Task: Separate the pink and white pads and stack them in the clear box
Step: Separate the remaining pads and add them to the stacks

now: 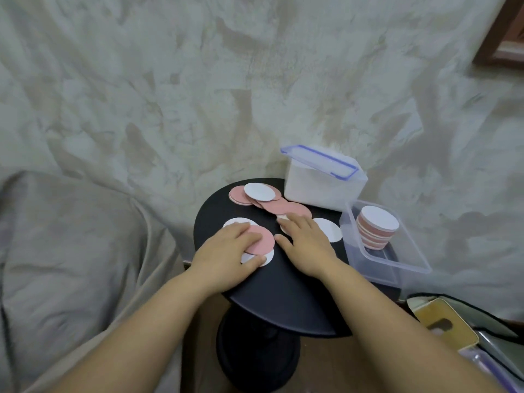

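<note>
Round pink and white pads lie scattered on a small black round table (283, 293). My left hand (224, 251) rests flat on a pink pad (263, 241) that overlaps white pads below it. My right hand (306, 245) lies palm down, fingers spread, covering part of a white pad (330, 229). Farther back, a white pad (259, 191) tops several pink pads (286, 207). At the table's right edge the clear box (397, 268) holds a stack of pads (375, 226) with a white one on top.
A white container with a blue-trimmed lid (323, 180) stands at the back of the table. Pale crumpled fabric (85, 236) covers the left side and background. A dark bag with a yellow item (445, 324) sits at the lower right. The table's pedestal base (255, 353) is below.
</note>
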A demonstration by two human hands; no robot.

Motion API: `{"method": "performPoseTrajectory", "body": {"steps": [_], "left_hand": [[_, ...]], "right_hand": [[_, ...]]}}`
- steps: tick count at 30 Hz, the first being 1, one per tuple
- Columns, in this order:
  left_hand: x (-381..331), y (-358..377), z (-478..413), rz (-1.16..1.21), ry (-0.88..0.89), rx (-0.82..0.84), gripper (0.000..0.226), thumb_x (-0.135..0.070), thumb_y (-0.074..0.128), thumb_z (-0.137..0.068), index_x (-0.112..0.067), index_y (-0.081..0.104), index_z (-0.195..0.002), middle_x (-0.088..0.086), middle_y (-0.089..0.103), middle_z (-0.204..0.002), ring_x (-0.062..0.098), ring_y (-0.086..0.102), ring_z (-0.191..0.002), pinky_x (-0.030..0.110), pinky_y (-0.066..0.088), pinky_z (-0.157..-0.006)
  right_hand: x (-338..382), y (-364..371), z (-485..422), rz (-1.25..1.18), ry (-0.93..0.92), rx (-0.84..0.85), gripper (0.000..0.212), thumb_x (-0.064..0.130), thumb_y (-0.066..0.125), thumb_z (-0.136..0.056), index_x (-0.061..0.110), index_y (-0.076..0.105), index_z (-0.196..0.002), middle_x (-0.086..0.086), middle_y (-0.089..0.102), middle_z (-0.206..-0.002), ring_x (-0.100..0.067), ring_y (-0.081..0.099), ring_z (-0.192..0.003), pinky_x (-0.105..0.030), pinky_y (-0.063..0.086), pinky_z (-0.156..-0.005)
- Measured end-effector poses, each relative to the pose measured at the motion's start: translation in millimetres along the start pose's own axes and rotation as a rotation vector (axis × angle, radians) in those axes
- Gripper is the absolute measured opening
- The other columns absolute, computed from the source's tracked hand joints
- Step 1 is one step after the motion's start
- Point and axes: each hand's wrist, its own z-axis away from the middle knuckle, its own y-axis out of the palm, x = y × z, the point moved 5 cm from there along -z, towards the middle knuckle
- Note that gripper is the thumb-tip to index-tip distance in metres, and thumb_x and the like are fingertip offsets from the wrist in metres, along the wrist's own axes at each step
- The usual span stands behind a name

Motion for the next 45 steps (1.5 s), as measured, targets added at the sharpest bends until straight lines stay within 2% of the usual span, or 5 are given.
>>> {"method": "performPoseTrajectory", "body": {"steps": [8, 16, 25, 39, 45], "left_hand": [[-5, 4, 16, 0.03, 0.019, -0.096, 0.052, -0.059, 0.038, -0.086, -0.037, 0.043, -0.133, -0.014, 0.028, -0.148, 0.008, 0.026, -0.135, 0.025, 0.028, -0.104], [-2, 7, 17, -0.017, 0.027, -0.157, 0.077, -0.066, 0.01, -0.068, -0.04, 0.042, -0.133, -0.018, 0.032, -0.145, 0.005, 0.031, -0.131, 0.021, 0.028, -0.101], [-1, 6, 18, 0.019, -0.003, -0.167, 0.079, -0.068, 0.01, -0.066, -0.04, 0.046, -0.13, -0.019, 0.035, -0.143, 0.003, 0.031, -0.131, 0.017, 0.025, -0.101], [-2, -2, 25, 0.098, -0.068, -0.175, 0.047, -0.049, 0.058, -0.084, -0.031, 0.053, -0.128, -0.013, 0.041, -0.142, 0.009, 0.035, -0.131, 0.023, 0.025, -0.105], [-5, -4, 26, 0.09, -0.06, -0.155, 0.047, -0.043, 0.056, -0.087, -0.027, 0.051, -0.131, -0.01, 0.039, -0.146, 0.01, 0.03, -0.136, 0.022, 0.022, -0.106]], "right_hand": [[19, -30, 0, -0.221, -0.074, -0.134, 0.048, 0.037, 0.043, -0.095, 0.024, 0.034, -0.141, 0.002, 0.022, -0.152, -0.018, 0.013, -0.141, -0.036, 0.011, -0.116], [40, -17, -91, -0.153, -0.056, 0.086, 0.062, 0.049, 0.037, -0.095, 0.023, 0.018, -0.147, -0.005, 0.006, -0.157, -0.024, 0.0, -0.144, -0.037, 0.004, -0.115], [19, 2, -72, -0.178, -0.138, 0.055, 0.053, 0.039, 0.049, -0.092, 0.027, 0.033, -0.141, 0.002, 0.032, -0.148, -0.018, 0.028, -0.136, -0.033, 0.022, -0.113], [16, -37, 64, -0.343, -0.142, -0.156, 0.049, 0.034, 0.055, -0.09, 0.03, 0.04, -0.137, 0.011, 0.026, -0.15, -0.005, 0.021, -0.138, -0.027, 0.018, -0.113], [-14, -31, 133, -0.207, -0.107, -0.147, 0.051, 0.06, 0.046, -0.085, 0.035, 0.049, -0.129, 0.025, 0.033, -0.136, 0.006, 0.027, -0.129, -0.016, 0.022, -0.106]]}}
